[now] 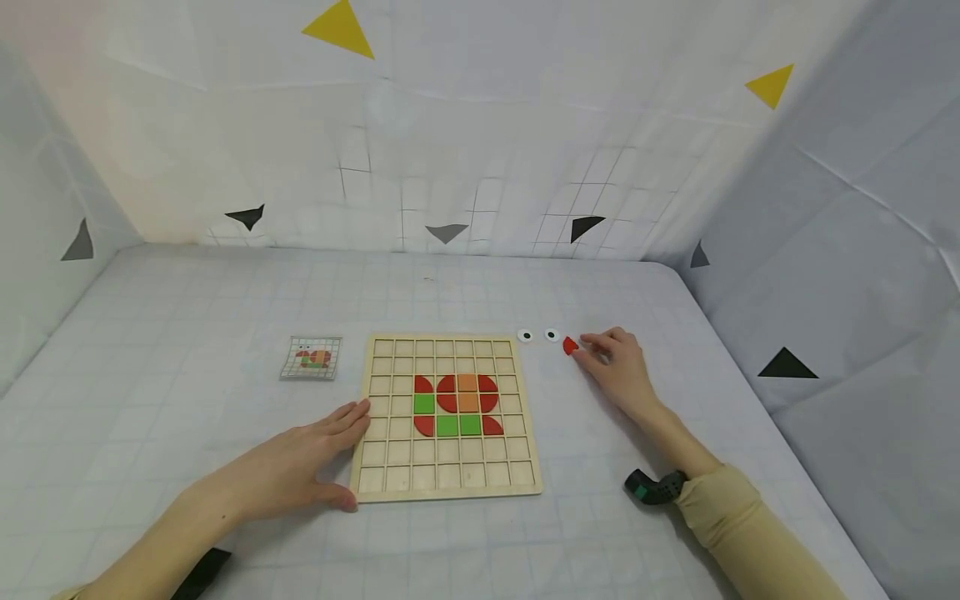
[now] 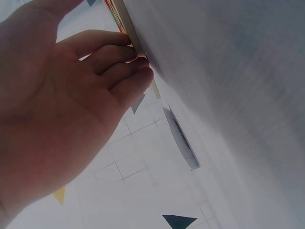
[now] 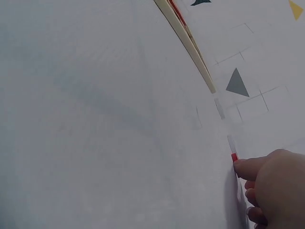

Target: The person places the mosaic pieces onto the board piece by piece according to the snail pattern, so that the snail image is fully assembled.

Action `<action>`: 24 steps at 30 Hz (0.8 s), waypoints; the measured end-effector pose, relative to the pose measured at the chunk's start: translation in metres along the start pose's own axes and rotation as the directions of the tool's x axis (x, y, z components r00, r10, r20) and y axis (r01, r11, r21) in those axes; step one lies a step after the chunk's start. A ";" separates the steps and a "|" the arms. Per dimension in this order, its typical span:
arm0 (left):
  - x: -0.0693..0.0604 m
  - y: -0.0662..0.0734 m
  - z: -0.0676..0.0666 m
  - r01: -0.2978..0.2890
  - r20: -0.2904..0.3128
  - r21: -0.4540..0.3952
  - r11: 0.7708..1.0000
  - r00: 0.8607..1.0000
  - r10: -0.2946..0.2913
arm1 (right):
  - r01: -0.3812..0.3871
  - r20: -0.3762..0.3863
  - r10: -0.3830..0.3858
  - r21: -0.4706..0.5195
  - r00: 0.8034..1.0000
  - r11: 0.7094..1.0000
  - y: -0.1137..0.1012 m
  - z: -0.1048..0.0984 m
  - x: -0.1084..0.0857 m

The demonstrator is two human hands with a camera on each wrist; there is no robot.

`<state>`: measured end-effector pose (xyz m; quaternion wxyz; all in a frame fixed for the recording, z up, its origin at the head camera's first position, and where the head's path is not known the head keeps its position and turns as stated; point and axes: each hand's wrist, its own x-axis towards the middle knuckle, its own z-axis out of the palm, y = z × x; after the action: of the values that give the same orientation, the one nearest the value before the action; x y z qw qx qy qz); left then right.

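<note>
A wooden grid board (image 1: 448, 475) lies on the white table with red, green and orange tiles set in its middle cells. My left hand (image 1: 300, 467) rests at the board's left side, fingertips against the edge and thumb by the near left corner. Right of the board, my right hand (image 1: 618, 371) has thumb and forefinger at the edge of a small red piece (image 1: 570, 345), seeming to pinch it. In the right wrist view the thumb touches that red piece (image 3: 234, 156). Two white eye pieces (image 1: 551, 335) with black dots lie just left of it.
A small pattern card (image 1: 311, 358) showing a coloured grid picture lies left of the board. White cloth walls with yellow, grey and black triangles (image 1: 786, 364) stand behind and beside the table. A black strap device (image 1: 654, 487) is on the right wrist.
</note>
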<state>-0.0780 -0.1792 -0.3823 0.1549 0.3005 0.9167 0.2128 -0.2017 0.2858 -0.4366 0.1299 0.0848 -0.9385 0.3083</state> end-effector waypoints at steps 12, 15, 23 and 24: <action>0.001 0.000 0.001 0.005 0.008 -0.007 1.000 1.000 -0.005 | 0.012 0.027 -0.012 -0.031 1.000 0.999 -0.013 0.010 0.013; 0.001 0.000 0.001 0.006 0.008 -0.006 1.000 1.000 -0.006 | 0.004 0.011 -0.004 -0.035 1.000 0.999 -0.013 0.012 0.013; 0.001 0.000 0.000 0.019 0.010 -0.007 1.000 1.000 -0.019 | -0.010 -0.046 0.008 -0.041 0.999 0.999 -0.015 0.017 0.012; 0.001 0.000 0.000 0.021 0.010 -0.007 1.000 1.000 -0.021 | -0.002 -0.054 0.000 -0.042 0.999 0.999 -0.016 0.018 0.012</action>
<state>-0.0784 -0.1786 -0.3827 0.1630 0.2915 0.9182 0.2131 -0.2128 0.2617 -0.4384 0.1570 0.0731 -0.9409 0.2909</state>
